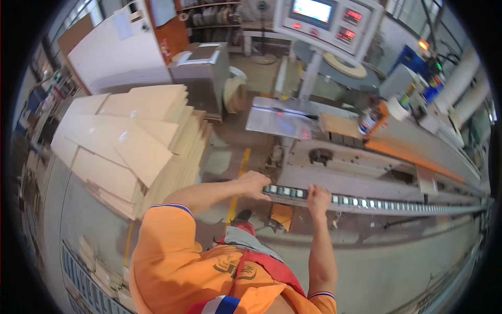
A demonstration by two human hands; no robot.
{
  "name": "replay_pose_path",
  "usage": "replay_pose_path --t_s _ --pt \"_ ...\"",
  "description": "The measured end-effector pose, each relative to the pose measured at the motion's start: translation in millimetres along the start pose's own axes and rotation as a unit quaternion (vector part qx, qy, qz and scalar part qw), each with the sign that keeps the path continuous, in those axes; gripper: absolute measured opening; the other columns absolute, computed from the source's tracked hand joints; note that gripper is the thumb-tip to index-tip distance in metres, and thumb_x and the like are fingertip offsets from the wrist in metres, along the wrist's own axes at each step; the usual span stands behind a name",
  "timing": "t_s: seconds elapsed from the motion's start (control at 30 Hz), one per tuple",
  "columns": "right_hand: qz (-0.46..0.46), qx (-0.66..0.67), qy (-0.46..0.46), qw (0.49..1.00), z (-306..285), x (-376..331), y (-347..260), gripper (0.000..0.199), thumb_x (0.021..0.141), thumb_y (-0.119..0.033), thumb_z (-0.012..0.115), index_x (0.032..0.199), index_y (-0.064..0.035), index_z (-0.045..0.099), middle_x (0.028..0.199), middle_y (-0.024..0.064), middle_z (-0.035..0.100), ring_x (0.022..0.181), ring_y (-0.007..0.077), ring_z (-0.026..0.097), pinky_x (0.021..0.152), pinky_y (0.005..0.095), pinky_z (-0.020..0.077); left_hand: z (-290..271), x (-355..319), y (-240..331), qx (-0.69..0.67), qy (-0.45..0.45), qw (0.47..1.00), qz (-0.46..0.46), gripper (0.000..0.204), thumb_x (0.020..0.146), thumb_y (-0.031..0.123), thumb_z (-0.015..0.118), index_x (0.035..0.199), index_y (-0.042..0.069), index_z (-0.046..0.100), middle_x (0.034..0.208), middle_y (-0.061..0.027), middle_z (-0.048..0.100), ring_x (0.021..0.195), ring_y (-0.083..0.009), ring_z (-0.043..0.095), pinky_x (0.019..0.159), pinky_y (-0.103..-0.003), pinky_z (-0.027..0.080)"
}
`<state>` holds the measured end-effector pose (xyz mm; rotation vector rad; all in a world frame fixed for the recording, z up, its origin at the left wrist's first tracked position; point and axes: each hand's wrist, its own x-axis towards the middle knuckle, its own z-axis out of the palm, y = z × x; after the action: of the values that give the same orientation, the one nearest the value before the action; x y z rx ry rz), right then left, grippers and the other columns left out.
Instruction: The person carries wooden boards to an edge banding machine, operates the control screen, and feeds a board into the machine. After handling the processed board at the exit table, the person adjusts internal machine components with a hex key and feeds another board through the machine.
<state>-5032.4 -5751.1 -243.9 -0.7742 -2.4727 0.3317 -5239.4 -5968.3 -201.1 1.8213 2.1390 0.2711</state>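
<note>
Both hands [285, 191] on the roller rail's [366, 202] near end — open floor [376, 261] beside.

The scene is evenly and brightly lit from overhead, with only soft shadows cast. Straight edges are bent toward the dark rim, and slight blur is seen throughout.

Stacked wooden boards [137, 140], control panel [328, 21], spray can [367, 121].

Roller rail [397, 203], both hands resting on it
</note>
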Motion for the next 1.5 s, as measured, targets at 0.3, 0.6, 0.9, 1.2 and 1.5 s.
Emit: replay_pose_path --t_s 0.3,0.6,0.9,1.2,1.5 --pt "0.245 0.203 0.002 0.948 -25 -226 19 0.025 0.092 -0.022 0.06 0.097 0.0018 0.066 0.089 0.025 0.065 0.084 0.0385 0.065 0.076 0.044 0.0497 -9 8 34 0.01 -0.045 0.999 -0.019 0.053 0.077 0.052 0.071 0.105 0.007 0.064 0.101 -0.0175 0.066 0.099 -0.0389 0.061 0.082 -0.046 0.049" --pt "0.717 0.24 0.005 0.654 -31 -553 93 0.037 0.09 -0.026 0.061 0.088 0.0104 0.065 0.063 0.0194 0.063 0.053 0.0259 0.061 0.051 0.0416 0.0472 15 25 63 0.013 0.018 1.0 -0.005 0.073 0.075 0.042 0.075 0.131 0.002 0.051 0.119 -0.0221 0.06 0.109 -0.0412 0.057 0.093 -0.046 0.046" --pt "0.826 0.381 0.128 0.395 -73 -562 200 0.031 0.096 -0.025 0.055 0.101 0.0061 0.056 0.082 0.0179 0.063 0.066 0.0271 0.064 0.058 0.0395 0.0556 101 255 343 -0.232 0.151 0.911 0.307 0.056 0.07 0.018 0.083 0.117 0.0 0.058 0.108 -0.0168 0.064 0.097 -0.0337 0.062 0.085 -0.041 0.05" --pt "0.832 0.385 0.24 0.317 -129 -543 325 0.027 0.097 -0.027 0.051 0.104 -0.0025 0.058 0.091 0.0142 0.065 0.075 0.0237 0.066 0.062 0.0379 0.0546 164 425 566 -0.421 -0.018 0.846 0.326 0.028 0.081 0.006 0.073 0.107 -0.001 0.064 0.087 -0.0111 0.067 0.074 -0.018 0.066 0.067 -0.028 0.054" --pt "0.803 0.275 0.183 0.496 -107 -594 447 0.021 0.092 -0.023 0.054 0.095 -0.0039 0.062 0.085 0.0137 0.065 0.069 0.0236 0.062 0.057 0.0413 0.049 221 549 732 -0.406 -0.15 0.83 0.351 0.02 0.085 0.012 0.071 0.1 -0.001 0.066 0.082 -0.0113 0.067 0.07 -0.0179 0.065 0.064 -0.03 0.052"
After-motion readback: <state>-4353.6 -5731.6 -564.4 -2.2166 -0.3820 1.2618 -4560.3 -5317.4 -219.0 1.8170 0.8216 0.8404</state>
